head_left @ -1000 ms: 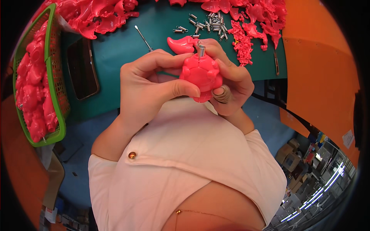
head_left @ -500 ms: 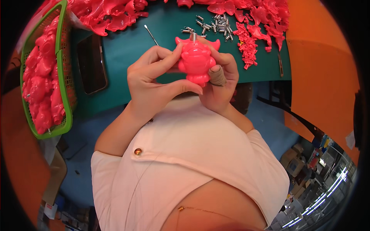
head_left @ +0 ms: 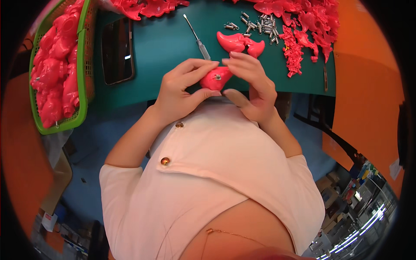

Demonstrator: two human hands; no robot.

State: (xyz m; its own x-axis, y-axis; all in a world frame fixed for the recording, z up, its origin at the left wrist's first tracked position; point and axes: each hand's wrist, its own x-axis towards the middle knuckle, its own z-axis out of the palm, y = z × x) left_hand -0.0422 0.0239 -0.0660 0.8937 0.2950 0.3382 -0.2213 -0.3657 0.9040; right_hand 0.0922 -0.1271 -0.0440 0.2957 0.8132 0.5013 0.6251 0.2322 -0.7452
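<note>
My left hand (head_left: 184, 89) pinches a glossy pink plastic toy figure part (head_left: 211, 82) between thumb and fingers. The part is tilted so its end faces up at me, with a small metal loop (head_left: 217, 77) in the middle. Beside it my right hand (head_left: 253, 89) is open, fingers stretched and thumb apart. A tan cover wraps that thumb. Whether its fingertips touch the part, I cannot tell. Just beyond the hands lies a pink horn-shaped piece (head_left: 232, 42). A screwdriver (head_left: 200, 45) with a clear handle points away from me, its handle end near my left fingers.
Several small metal springs (head_left: 268, 28) lie scattered at the far side of the green table (head_left: 151, 82). Pink plastic parts (head_left: 320, 26) are heaped along the back and right. At left stand a dark phone (head_left: 117, 52) and a green basket (head_left: 82, 86) full of pink parts. A slim knife (head_left: 326, 78) lies far right.
The pink figure part has turned from upright to tilted, its end now toward me. My right hand has opened away from it. The metal piece standing at its top no longer shows that way.
</note>
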